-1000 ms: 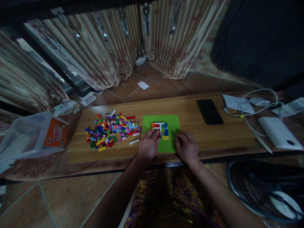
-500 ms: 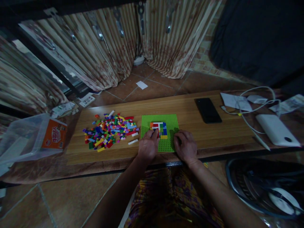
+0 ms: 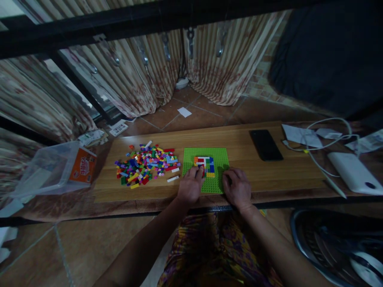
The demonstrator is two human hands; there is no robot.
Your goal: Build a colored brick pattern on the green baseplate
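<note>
Here, left hand (image 3: 190,186) pressing fingertips, narrowly curled, onto brick cluster (image 3: 204,166) mid green baseplate (image 3: 220,158) at board's near edge; right hand (image 3: 237,187) loosely curled, steadying plate. Bricks likely light, rigid, slippery; pinch sides.

Wooden board (image 3: 269,175) carries bricks (image 3: 146,164), green baseplate (image 3: 220,159), phone (image 3: 266,145).
</note>
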